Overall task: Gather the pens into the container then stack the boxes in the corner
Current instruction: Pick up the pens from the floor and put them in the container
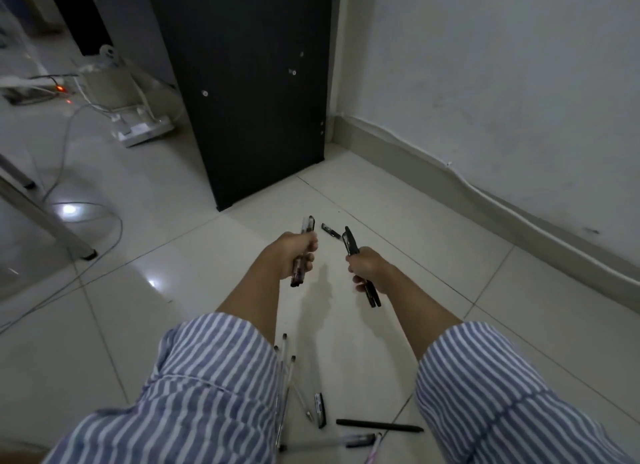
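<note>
My left hand is closed around a bunch of clear-barrelled pens, held upright above the tiled floor. My right hand grips a bunch of black pens, tilted to the left. One short black pen lies on the floor just beyond both hands. Several more pens lie on the floor between my striped sleeves: clear ones, a short black one and a long black one. No container and no boxes are in view.
A black cabinet panel stands ahead against the white wall, forming a corner. At the left are a power strip, loose cables and a metal table leg.
</note>
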Demonstrator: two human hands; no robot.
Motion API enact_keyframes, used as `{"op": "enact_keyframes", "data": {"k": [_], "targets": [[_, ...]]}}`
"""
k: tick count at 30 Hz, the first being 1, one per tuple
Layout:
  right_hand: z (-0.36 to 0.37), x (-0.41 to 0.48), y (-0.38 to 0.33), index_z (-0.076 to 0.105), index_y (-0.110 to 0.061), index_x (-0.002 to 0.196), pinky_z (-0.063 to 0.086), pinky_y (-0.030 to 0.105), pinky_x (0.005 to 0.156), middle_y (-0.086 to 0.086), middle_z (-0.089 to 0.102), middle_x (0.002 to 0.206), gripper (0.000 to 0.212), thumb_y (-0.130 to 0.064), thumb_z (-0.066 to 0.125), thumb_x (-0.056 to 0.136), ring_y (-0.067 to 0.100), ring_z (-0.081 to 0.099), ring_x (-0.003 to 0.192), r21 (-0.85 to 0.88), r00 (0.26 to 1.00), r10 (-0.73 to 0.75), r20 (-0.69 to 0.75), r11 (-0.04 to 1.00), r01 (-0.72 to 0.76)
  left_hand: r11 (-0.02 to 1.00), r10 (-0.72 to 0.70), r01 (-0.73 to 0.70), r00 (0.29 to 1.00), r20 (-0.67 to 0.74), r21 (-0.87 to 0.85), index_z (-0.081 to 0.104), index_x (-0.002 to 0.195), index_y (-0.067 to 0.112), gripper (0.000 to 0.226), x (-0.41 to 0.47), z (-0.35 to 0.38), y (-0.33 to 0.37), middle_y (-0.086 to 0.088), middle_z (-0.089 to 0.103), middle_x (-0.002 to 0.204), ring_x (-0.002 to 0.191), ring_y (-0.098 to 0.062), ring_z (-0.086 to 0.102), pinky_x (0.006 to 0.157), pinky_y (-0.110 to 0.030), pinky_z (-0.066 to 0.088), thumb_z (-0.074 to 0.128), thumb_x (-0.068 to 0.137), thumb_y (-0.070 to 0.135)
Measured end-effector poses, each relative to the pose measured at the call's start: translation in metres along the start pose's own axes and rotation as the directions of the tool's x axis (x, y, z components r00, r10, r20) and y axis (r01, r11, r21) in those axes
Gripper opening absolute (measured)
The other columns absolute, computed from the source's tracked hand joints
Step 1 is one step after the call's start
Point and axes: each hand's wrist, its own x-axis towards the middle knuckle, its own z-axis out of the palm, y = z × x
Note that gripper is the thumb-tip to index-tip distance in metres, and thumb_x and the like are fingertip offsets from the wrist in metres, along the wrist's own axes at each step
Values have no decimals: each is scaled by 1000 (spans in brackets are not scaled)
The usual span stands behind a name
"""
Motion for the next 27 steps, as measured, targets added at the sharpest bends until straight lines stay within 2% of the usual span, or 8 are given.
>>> {"op": "enact_keyframes", "data": {"k": [6,12,14,17,20,22,25,27], "targets": [[-2,-7,-19,43,-3,105,36,27,46,6,41,74,11,-6,33,99,15,39,54,243,999,-9,41,970,-1,996,4,-5,1000,-3,-91,52,79,6,22,-15,6,10,-5,50,73,59,-12,47,54,-22,44,42,98,2],[-1,-28,-36,46,-2,106,36,25,49,5,43,73,11,-6,36,101,15,39,54,342,995,-24,92,939,-9,991,5,-13,998,-55,-134,53,100,2,8,-29,11,15,-7,55,74,62,-12,53,45,-13,51,51,95,-3],[-12,-43,-59,47,-2,105,36,25,49,5,44,73,12,-6,36,101,15,40,55,336,995,-4,101,941,-30,986,8,-22,996,-83,-168,53,107,2,14,-44,12,40,-8,56,76,64,-12,55,54,-14,53,51,94,-3],[-30,-70,-104,49,-6,105,37,25,50,3,47,73,14,-8,36,101,14,42,57,300,992,8,124,953,-45,974,52,-87,985,-166,-208,55,122,-6,29,-67,10,86,-8,59,79,68,-12,57,80,-28,54,52,93,-3],[-48,-96,-150,49,-9,94,38,25,51,3,49,75,17,-8,33,100,15,43,58,279,990,9,143,959,-49,966,76,-123,976,-206,-227,54,126,-8,33,-93,10,138,-7,61,80,70,-12,59,91,-28,53,53,93,-3],[-64,-121,-188,49,-10,85,39,25,51,4,49,76,21,-7,34,100,16,45,59,278,990,20,141,959,-59,963,64,-112,979,-195,-246,55,125,-7,33,-121,10,178,-8,61,80,70,-12,61,94,-27,51,54,93,-3],[-88,-160,-246,51,-5,106,43,25,53,6,49,76,17,-6,35,101,17,48,60,282,993,32,117,957,-64,958,39,-93,979,-199,-270,55,123,-6,30,-161,10,235,-9,60,79,70,-13,60,93,-29,52,54,93,-3],[-101,-183,-279,51,-4,110,44,24,53,6,49,77,17,-5,37,101,17,49,60,283,993,38,109,957,-68,963,15,-63,983,-180,-261,59,113,-1,21,-188,8,266,-8,60,78,69,-13,60,80,-26,57,54,93,-3]]}}
